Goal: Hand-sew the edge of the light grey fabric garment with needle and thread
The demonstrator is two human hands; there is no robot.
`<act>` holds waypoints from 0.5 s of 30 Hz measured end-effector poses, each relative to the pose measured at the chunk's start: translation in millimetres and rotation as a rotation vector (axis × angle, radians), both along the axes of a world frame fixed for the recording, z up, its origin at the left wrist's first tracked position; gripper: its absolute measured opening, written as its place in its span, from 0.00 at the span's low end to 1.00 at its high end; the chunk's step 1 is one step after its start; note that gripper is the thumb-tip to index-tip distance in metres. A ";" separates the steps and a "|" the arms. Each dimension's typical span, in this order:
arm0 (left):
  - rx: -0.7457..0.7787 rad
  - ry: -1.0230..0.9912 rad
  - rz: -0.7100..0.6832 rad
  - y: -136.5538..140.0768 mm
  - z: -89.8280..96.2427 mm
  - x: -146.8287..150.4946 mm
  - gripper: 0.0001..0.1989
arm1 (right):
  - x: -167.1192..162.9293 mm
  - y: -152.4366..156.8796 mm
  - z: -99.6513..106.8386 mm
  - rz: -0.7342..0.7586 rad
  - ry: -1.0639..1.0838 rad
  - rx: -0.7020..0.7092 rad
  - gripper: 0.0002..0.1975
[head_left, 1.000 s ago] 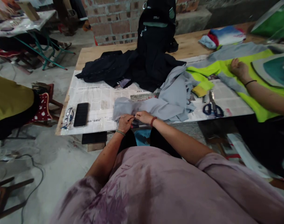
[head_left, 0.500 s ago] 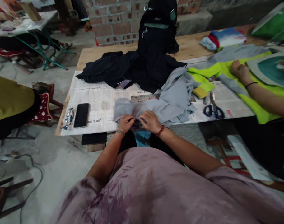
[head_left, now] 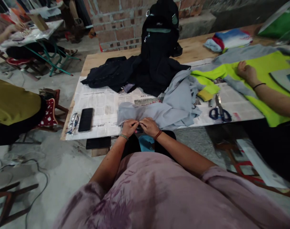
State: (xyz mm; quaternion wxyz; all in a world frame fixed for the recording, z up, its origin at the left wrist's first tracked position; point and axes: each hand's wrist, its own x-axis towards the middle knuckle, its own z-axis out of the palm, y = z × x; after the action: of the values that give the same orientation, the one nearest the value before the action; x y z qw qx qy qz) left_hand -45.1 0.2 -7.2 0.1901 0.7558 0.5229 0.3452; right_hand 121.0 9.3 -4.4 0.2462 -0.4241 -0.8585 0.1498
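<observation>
A light grey garment (head_left: pixel 162 111) lies across the newspaper at the front of the table. My left hand (head_left: pixel 130 127) pinches its near edge, fingers closed. Right beside it, my right hand (head_left: pixel 149 126) is also closed on that edge, and the fingertips of both hands nearly touch. Anything small between the fingertips is hidden. Dark blue-handled scissors (head_left: pixel 219 111) lie to the right of the garment. A black phone (head_left: pixel 86 120) rests to the left of my hands, with a pair of glasses (head_left: pixel 72 123) beside it.
Behind the grey garment lies a black garment (head_left: pixel 116 72), with a black backpack (head_left: pixel 160 30) at the back. At right, a co-worker's hand (head_left: pixel 248 73) rests on a yellow-green and grey garment (head_left: pixel 268 63) beside an iron (head_left: pixel 286 78). A stool (head_left: pixel 48 111) stands at left.
My right hand has moved left, so its fingertips now meet my left hand's at the garment's edge. The co-worker's iron has slid to the right.
</observation>
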 end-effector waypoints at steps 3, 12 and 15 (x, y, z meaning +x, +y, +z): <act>-0.017 0.006 0.017 -0.1 0.2 0.7 0.07 | -0.4 0.9 -1.6 -0.072 0.116 -0.036 0.08; -0.047 0.025 0.047 -2.1 5.0 1.7 0.06 | 1.8 3.5 -0.3 0.024 0.091 0.056 0.09; -0.051 0.042 0.039 -2.6 4.7 1.1 0.05 | -0.8 1.5 7.2 0.023 0.046 0.129 0.09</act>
State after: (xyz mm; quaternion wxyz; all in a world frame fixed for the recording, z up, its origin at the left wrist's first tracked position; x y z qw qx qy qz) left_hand -44.0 -2.4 -2.5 0.1916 0.7473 0.5502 0.3194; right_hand 120.3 10.8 2.9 0.2910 -0.3938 -0.8653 0.1069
